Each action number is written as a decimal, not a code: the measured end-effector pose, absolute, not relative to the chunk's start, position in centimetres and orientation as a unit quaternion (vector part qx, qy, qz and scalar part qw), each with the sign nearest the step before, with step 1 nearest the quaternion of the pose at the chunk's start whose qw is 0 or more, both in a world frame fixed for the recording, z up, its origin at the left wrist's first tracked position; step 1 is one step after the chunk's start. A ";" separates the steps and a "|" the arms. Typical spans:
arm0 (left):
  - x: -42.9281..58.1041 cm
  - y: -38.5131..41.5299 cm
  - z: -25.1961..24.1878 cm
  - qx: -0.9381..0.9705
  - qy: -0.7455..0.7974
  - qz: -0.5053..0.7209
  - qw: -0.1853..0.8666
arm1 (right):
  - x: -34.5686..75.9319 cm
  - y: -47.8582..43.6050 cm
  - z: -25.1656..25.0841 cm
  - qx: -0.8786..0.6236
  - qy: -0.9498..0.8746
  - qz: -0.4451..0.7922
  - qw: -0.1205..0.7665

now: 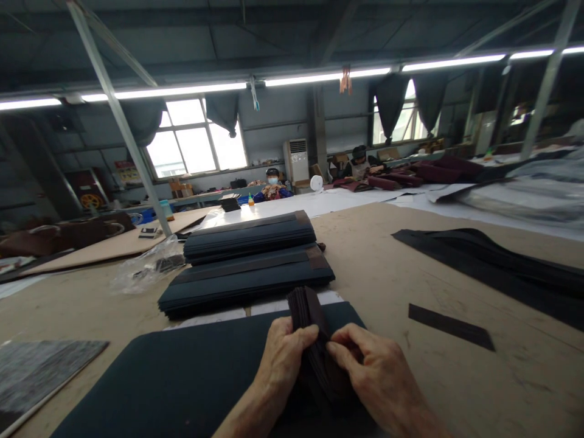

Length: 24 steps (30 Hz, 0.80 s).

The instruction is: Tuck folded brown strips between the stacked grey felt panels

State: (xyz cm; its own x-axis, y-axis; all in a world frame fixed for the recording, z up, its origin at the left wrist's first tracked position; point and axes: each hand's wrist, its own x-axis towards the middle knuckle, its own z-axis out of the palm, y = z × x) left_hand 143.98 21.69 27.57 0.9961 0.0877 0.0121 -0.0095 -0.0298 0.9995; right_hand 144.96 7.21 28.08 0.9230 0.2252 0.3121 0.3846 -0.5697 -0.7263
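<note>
Tan-covered worktable (515, 389). Bundle of dark strips (301, 307) over dark green panel (182, 371), between the hands, long axis pointing away (far end leaning left). Left hand (283, 350) closed around its left side; right hand (374, 362), equally near, pinching its right edge.

The left hand (283, 348) was bare, its thumb broad-tipped; the right hand (373, 360) was bare too, with rounded knuckles. The left forearm (250, 404) and right forearm (414, 412) showed uncovered, narrowing toward the wrists.
</note>
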 end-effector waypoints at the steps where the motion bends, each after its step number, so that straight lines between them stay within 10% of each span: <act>1: 144.0 21.7 27.5 0.715 0.027 0.034 0.698 | 145.0 7.1 28.1 -0.879 -0.179 -0.096 0.431; 11: 143.9 21.6 27.6 0.715 0.025 0.037 0.698 | 145.1 6.2 28.2 -0.833 -0.178 -0.396 0.343; 17: 143.7 21.5 27.9 0.721 0.014 0.035 0.692 | 144.8 7.3 28.3 -0.883 -0.167 -0.088 0.429; 24: 144.0 21.6 27.6 0.714 0.025 0.030 0.699 | 145.1 7.1 28.3 -0.875 -0.176 -0.088 0.442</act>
State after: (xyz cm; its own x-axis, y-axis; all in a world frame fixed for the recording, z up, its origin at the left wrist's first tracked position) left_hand 144.05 21.59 27.60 0.9970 0.0768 0.0079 -0.0062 -0.0212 0.9998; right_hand 145.11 7.13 28.27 0.9227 0.2292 0.3099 0.3855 -0.5471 -0.7430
